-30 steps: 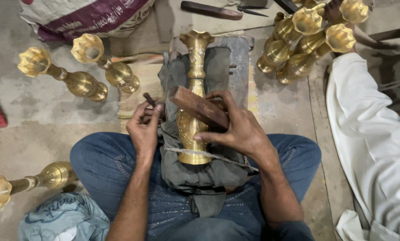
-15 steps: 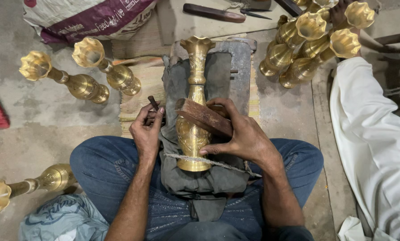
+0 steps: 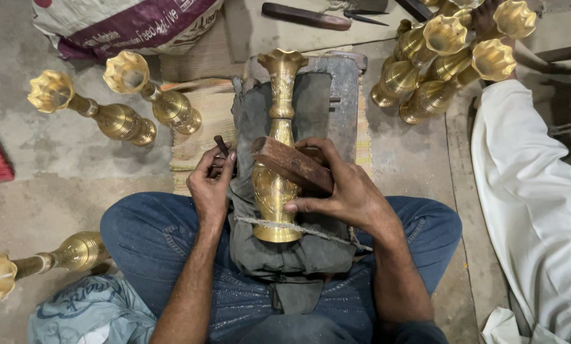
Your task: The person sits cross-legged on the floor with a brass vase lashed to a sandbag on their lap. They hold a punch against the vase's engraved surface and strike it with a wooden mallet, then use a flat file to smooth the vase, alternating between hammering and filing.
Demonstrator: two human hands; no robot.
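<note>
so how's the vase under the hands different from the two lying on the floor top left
The brass vase on the lap lies on a dark cloth, with a cord across its base; the two vases on the left rest on bare floor and a woven mat. Its mouth points away from the person; theirs point left. The right hand presses a wooden block on it; the left hand holds a small tool. All are brass with fluted mouths.

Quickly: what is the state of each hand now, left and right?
Left hand: closed on a small dark tool, beside the brass vase.
Right hand: closed on a wooden block, resting across the vase.
</note>
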